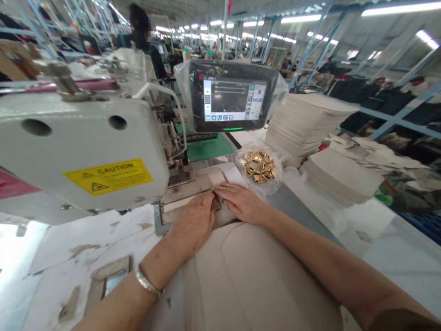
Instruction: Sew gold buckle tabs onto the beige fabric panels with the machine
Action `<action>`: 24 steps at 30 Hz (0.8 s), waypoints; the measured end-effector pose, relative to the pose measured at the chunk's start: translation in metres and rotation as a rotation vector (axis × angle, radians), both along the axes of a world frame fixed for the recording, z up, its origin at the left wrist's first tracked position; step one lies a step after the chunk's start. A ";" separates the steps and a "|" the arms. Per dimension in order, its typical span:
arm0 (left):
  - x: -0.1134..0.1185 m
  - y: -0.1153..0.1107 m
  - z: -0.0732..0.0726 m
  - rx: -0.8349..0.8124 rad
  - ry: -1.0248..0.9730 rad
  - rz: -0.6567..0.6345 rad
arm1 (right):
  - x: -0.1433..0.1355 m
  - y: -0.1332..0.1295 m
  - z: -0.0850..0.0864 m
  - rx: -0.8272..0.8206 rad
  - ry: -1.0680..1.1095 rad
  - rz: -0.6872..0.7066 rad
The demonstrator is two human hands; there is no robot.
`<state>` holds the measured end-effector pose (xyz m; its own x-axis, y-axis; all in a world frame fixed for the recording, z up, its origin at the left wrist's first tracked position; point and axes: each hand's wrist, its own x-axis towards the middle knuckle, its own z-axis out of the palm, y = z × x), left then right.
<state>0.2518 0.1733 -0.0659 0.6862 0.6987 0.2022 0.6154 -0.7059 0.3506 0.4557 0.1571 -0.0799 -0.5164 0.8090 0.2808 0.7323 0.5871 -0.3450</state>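
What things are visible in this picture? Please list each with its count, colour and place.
Bulky machine head: 1, grey-white, left
Rectangular caution label: 1, yellow, on the machine head
Plastic-wrapped rectangular screen: 1, black, upper centre
Small shiny pieces: many, gold, in a clear plastic bag, right of centre
Stacks of flat panels: 2, beige, right
Large flat panels: several, beige, lower centre
Partly hidden flat frame: 1, grey, below the machine head
Worn rectangular frame: 1, beige, lower left
Person: 1 near, dark clothing, behind the machine head; distant others blurred
Long ceiling lights: several, white, top
Narrow bracelet: 1, silver, left wrist
Left hand: 1, bare, centre
Right hand: 1, bare, centre
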 end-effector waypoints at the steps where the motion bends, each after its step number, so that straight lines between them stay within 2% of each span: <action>1: 0.003 -0.001 0.002 -0.002 0.025 0.025 | 0.002 0.001 -0.002 -0.001 0.046 0.001; 4: 0.011 -0.006 0.008 0.001 0.092 0.086 | 0.006 0.003 -0.008 0.003 0.138 0.010; 8: 0.021 -0.007 0.011 0.007 0.110 0.130 | 0.007 0.005 -0.011 0.036 0.137 0.067; 12: 0.015 -0.010 0.011 -0.002 0.100 0.133 | 0.004 0.003 -0.009 0.049 0.091 0.050; 15: -0.007 -0.023 0.011 0.001 0.088 0.134 | 0.003 0.002 -0.007 0.057 0.054 0.021; 18: -0.044 -0.039 0.007 0.119 0.067 0.252 | 0.002 0.002 -0.006 0.062 0.045 0.011; 21: -0.080 -0.052 -0.007 0.241 0.122 0.379 | 0.002 0.002 -0.005 0.065 0.044 0.004; 24: -0.099 -0.059 -0.022 0.257 0.199 0.353 | 0.001 0.002 -0.004 0.062 0.059 -0.003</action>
<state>0.1528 0.1144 -0.0881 0.4591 0.8405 0.2876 0.8704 -0.4904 0.0437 0.4563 0.1593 -0.0842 -0.4950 0.7908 0.3600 0.7136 0.6064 -0.3508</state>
